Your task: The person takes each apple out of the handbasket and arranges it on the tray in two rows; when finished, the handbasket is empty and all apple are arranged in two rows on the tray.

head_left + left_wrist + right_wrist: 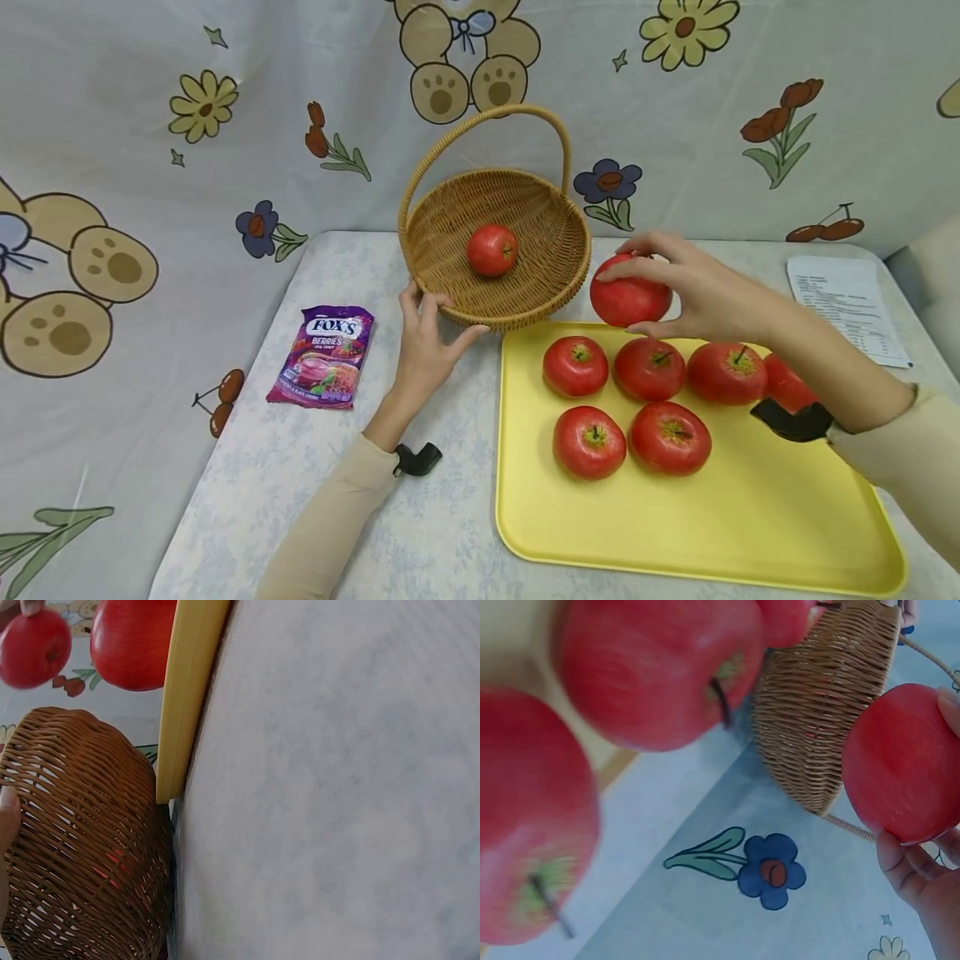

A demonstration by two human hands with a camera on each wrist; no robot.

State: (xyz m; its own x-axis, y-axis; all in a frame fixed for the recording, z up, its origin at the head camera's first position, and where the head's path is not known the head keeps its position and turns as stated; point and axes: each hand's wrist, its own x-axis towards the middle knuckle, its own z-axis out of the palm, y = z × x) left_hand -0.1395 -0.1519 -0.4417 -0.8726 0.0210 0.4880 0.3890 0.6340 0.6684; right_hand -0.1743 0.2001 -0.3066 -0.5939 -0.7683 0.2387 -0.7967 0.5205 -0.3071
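A red apple [628,292] is gripped between the fingers and thumb of my right hand [686,287], raised above the tray's back edge, just right of the basket. In the right wrist view, the fingers hold that apple [904,765] from both sides. My left hand [427,346] holds the front left rim of a wicker basket [551,242] with a tall arched handle. One red apple [492,250] lies inside the basket. Several more apples, such as a front one [589,442], sit on the yellow tray [675,533], one partly hidden by my right forearm.
A purple candy bag [324,357] lies on the table left of my left hand. At the back right is a white printed packet [847,308]. A patterned cloth [315,67] hangs behind the table and along its left side.
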